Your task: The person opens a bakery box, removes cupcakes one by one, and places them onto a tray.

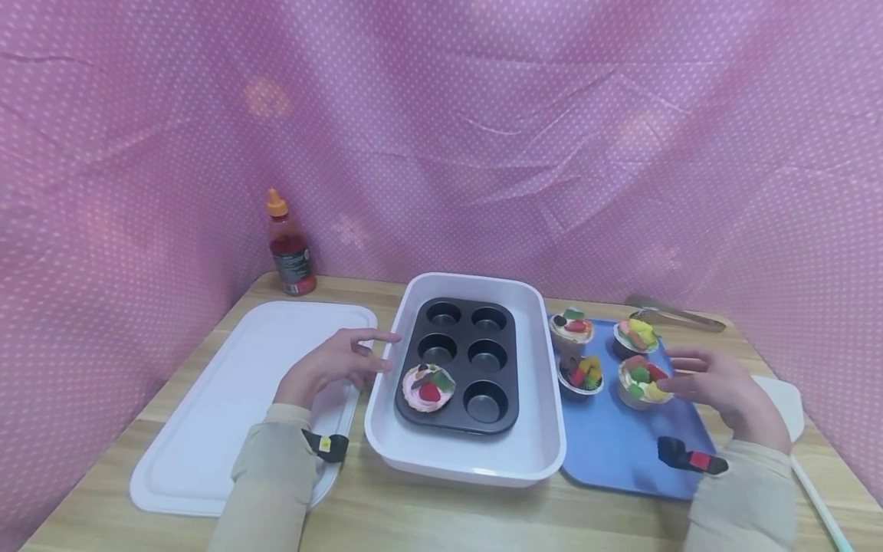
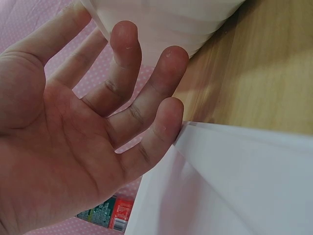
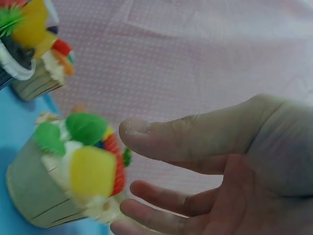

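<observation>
My left hand [image 1: 336,366] hovers at the left rim of a deep white tray [image 1: 386,458], fingers loosely bent and holding nothing. Whether its thumb or forefinger touches that rim [image 2: 100,17], I cannot tell. Inside the tray lies a dark muffin pan [image 1: 461,366]; a pink-topped toy cupcake [image 1: 426,392] sits in its front left cup, the other cups being bare. My right hand [image 1: 724,387], thumb and fingers spread apart, is beside a fruit-topped toy cupcake [image 3: 44,181] on a blue tray [image 1: 624,452]. Three more cupcakes stand there, including a dark one [image 1: 579,376].
A white cutting board [image 1: 228,414] lies on the left under my left forearm. At the back left stands a sauce bottle [image 1: 293,257]. Tongs [image 1: 679,316] lie at the back right, and a white spatula [image 1: 786,402] sits along the right edge behind my right hand.
</observation>
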